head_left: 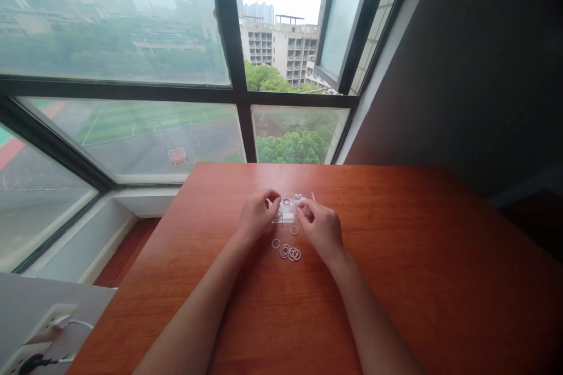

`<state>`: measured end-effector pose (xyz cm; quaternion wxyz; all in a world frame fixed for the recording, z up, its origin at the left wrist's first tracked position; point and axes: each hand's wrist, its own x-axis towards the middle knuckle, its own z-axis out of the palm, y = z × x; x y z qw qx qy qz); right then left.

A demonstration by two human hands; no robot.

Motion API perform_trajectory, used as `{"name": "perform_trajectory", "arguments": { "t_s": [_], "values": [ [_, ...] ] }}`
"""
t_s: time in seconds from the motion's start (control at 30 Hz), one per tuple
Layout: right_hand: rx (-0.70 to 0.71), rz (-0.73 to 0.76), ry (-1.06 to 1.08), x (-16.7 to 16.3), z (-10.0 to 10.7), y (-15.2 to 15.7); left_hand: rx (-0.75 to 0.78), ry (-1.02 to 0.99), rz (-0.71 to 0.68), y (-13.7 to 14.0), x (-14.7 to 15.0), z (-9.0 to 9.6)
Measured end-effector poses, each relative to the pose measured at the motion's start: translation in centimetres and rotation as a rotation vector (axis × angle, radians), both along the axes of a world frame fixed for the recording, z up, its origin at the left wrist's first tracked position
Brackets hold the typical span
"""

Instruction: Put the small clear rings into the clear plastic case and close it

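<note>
Reddish-brown wooden table [409,234] — left hand [257,214] and right hand [324,228], curled, grips indiscernible, flank a clear rectangular plastic box [288,212] near pale rings [289,252].

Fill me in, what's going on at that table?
A person has both bare hands at a small clear box on a reddish wooden table: the left hand at its left side, the right hand at its right. Several pale rings lie on the table on the near side of the box, some overlapping. Whether either hand is gripping anything is too small to tell.
</note>
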<state>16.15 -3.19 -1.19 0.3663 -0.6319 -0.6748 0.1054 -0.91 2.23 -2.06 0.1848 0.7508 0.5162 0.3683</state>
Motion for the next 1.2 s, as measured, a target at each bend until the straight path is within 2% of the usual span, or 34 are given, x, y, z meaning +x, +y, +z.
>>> {"name": "perform_trajectory", "arguments": {
  "t_s": [0.17,0.47,0.57,0.77,1.07,1.2],
  "values": [
    [-0.07,0.108,0.038,-0.1,0.1,-0.1,-0.019,-0.035,-0.011,-0.1,-0.2,0.3],
    [-0.388,0.551,0.009,0.0,0.9,-1.5,-0.022,-0.039,0.003,-0.4,-1.2,1.2],
    [-0.444,0.553,-0.037,0.1,0.7,-1.6,-0.025,-0.041,0.017,-0.4,-1.5,1.4],
    [-0.428,0.5,-0.135,0.0,0.6,-1.5,-0.046,-0.027,-0.003,-0.5,-1.3,1.5],
    [-0.372,0.446,-0.146,-0.1,0.7,-1.2,-0.059,-0.034,-0.03,-0.4,-1.2,0.9],
    [-0.409,0.494,-0.096,0.0,0.7,-1.3,-0.062,-0.031,-0.033,-0.4,-1.2,0.9]
  ]
}}
